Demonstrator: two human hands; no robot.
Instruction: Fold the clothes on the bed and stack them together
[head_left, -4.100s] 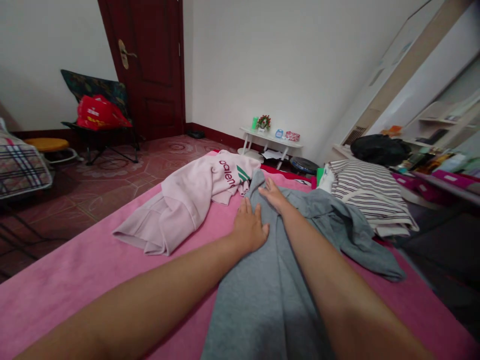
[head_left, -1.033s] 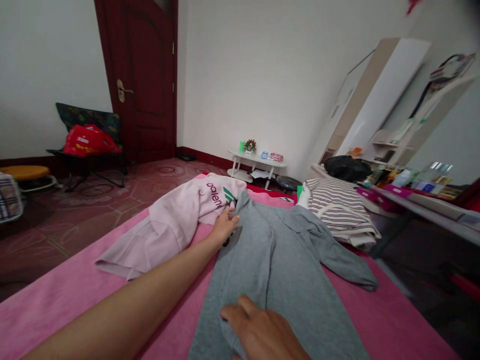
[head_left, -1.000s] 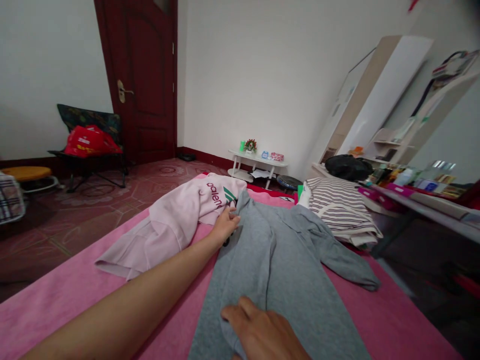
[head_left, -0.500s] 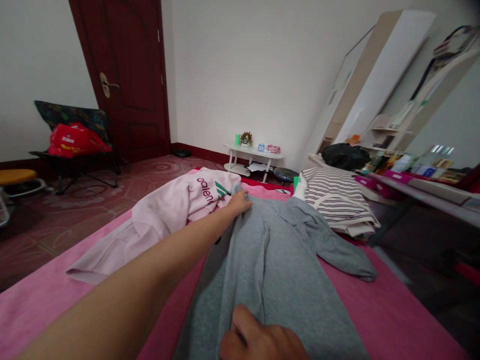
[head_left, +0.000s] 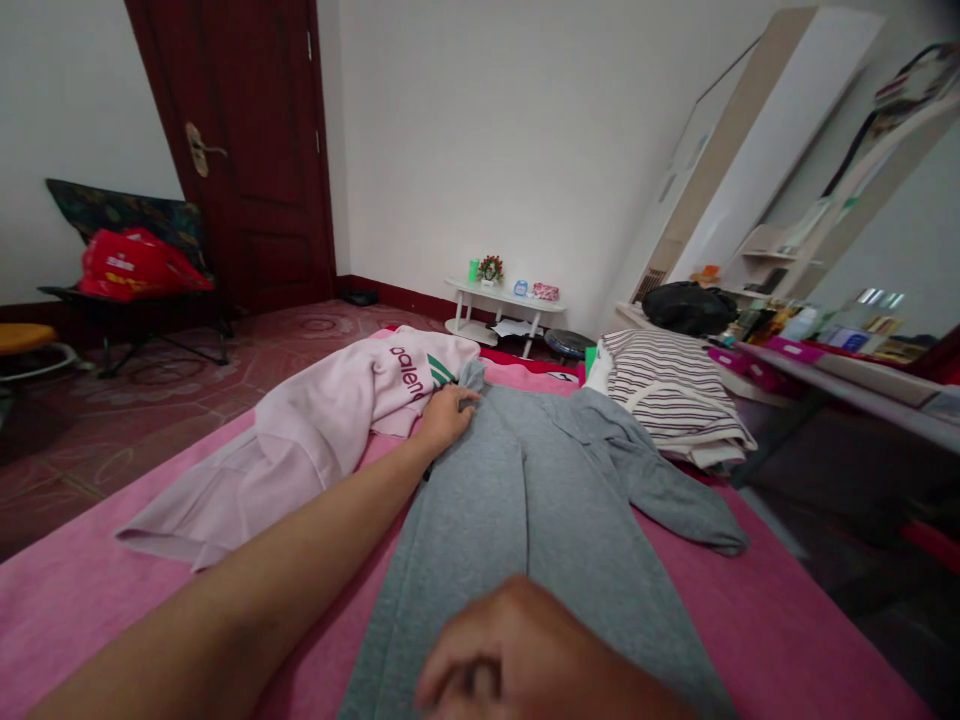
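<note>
A grey long-sleeved garment (head_left: 577, 520) lies spread lengthwise over the pink bed cover (head_left: 787, 600), one sleeve stretched to the right. My left hand (head_left: 448, 415) is at its far left edge, fingers closed on the grey cloth. Low in the view, my right hand (head_left: 517, 650) is over the near part of the garment, slightly blurred. Its fingers are curled, and no cloth shows between them. Left of the grey garment is a pale pink sweatshirt (head_left: 322, 430) with dark lettering and green stripes, close to my left hand.
Striped folded clothing (head_left: 667, 390) sits at the bed's far right corner. Beyond the bed stands a small white table (head_left: 502, 300) with a flower pot. A desk (head_left: 862, 385) is on the right. At left, a folding chair (head_left: 120, 210) holds a red bag (head_left: 139, 265).
My left hand has moved left with the garment's edge, and the raised fold there has flattened out. My right hand has come up, nearer the camera, and its fingers remain curled.
</note>
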